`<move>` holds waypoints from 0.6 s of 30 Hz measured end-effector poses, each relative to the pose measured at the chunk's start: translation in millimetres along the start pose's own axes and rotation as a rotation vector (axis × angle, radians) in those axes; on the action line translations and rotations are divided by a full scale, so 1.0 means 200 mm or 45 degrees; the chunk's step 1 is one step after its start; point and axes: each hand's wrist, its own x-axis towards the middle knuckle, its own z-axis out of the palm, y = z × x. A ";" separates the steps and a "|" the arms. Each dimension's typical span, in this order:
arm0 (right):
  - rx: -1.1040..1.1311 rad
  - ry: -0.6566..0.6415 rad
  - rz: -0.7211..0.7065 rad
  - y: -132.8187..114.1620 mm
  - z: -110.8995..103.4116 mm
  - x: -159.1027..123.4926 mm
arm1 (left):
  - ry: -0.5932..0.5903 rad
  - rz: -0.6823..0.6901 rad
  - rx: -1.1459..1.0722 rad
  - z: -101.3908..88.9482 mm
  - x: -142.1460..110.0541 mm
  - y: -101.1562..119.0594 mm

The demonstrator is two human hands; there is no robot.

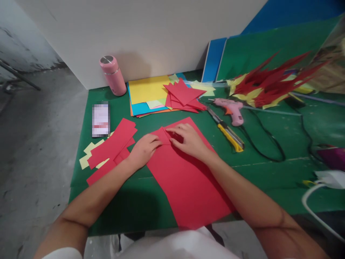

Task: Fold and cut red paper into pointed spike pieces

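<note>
A large red paper sheet (pixel 188 180) lies on the green table (pixel 269 172) in front of me, its far left corner folded over. My left hand (pixel 144 149) rests at that folded corner, fingers curled and pressing the fold down. My right hand (pixel 188 138) lies on the sheet just right of the fold, fingers stretched toward the crease and pressing it flat. Neither hand lifts the paper off the table.
Red and yellow paper strips (pixel 110 147) and a phone (pixel 101 119) lie to the left. At the back stand a pink bottle (pixel 113 75), coloured sheets (pixel 151 93) and red folded triangles (pixel 183 94). A pink glue gun (pixel 233 109), yellow utility knife (pixel 229 132), black cable and red-yellow paper craft (pixel 269 84) lie right.
</note>
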 end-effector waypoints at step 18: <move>0.104 -0.037 0.101 0.00 0.03 0.01 | -0.198 -0.075 0.258 -0.01 0.00 0.05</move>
